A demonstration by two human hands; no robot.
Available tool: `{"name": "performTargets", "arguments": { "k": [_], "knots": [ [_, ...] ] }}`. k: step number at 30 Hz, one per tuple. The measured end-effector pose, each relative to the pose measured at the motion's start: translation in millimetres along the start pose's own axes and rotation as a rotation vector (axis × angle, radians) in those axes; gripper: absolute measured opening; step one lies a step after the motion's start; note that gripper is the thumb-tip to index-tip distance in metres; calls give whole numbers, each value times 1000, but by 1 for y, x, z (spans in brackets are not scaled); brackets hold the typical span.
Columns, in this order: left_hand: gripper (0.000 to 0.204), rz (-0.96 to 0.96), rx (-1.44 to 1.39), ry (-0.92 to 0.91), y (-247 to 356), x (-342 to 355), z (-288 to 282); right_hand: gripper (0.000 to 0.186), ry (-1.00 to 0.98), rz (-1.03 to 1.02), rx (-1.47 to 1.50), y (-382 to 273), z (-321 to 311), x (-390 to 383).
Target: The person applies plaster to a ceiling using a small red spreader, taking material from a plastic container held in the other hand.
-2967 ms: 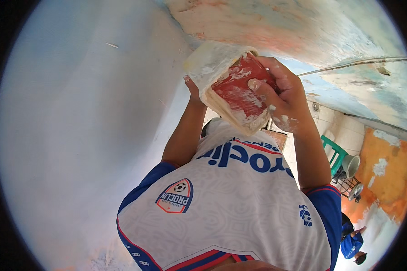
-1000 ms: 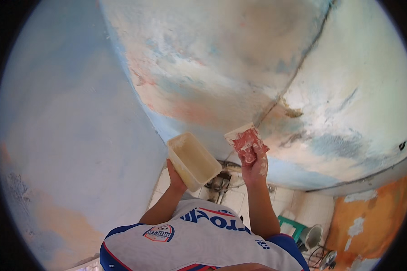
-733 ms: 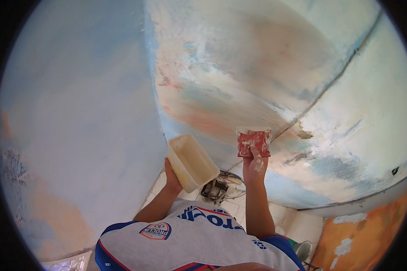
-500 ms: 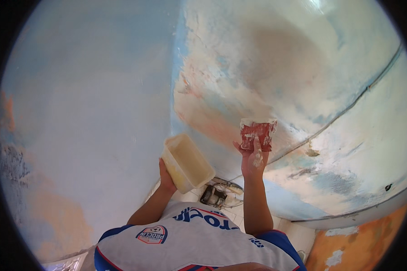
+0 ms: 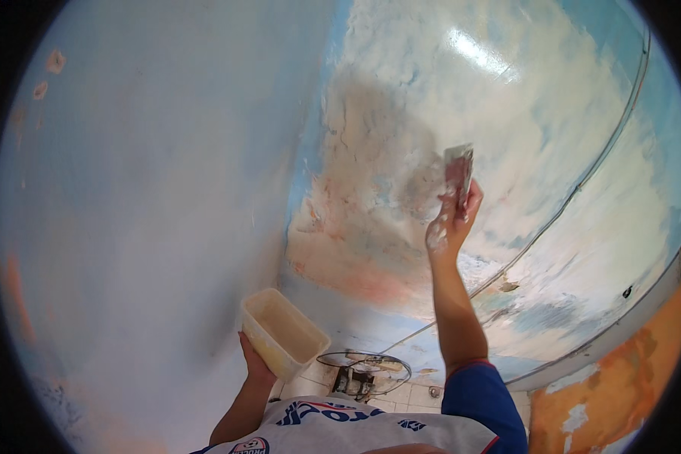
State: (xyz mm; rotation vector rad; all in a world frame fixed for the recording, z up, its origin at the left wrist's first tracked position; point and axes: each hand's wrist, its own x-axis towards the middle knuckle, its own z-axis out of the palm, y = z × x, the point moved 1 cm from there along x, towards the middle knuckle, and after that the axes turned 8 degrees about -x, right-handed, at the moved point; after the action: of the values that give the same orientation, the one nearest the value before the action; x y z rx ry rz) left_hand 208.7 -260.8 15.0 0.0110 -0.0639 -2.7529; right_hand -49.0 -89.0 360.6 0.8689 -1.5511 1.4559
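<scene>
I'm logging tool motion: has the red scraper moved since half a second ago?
Yes, upward: the red scraper now shows farther above the wall cable.

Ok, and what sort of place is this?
Probably a room being redecorated: there's a patchy blue-and-cream wall, an orange wall with pale patches, and a smeared scraper in the person's right hand.

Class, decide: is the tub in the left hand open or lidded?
Open: the tub in the left hand has no lid, and its inner walls show.
</scene>
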Motion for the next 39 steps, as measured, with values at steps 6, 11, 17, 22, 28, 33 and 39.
{"name": "performTargets", "arguments": {
  "k": [6,11,17,22,28,33,39],
  "knots": [
    [81,-57,-43,-1,11,2,1,49,-79,-566,-647,-36,18,87],
    [80,-58,10,-21,18,5,18,66,-334,-864,-928,-44,60,109],
    [80,-57,-46,87,18,8,-5,59,-630,-1057,-1050,-10,101,75],
    [80,-48,-61,129,17,9,-9,55,-544,-1194,-969,11,129,73],
    [80,-69,-27,68,20,7,-8,49,-619,-1287,-1058,34,151,70],
    [80,-87,0,96,18,13,-10,36,-690,-1294,-1204,25,153,64],
    [79,-121,-75,132,20,10,-14,32,-762,-1270,-1326,23,133,44]
  ]
}}
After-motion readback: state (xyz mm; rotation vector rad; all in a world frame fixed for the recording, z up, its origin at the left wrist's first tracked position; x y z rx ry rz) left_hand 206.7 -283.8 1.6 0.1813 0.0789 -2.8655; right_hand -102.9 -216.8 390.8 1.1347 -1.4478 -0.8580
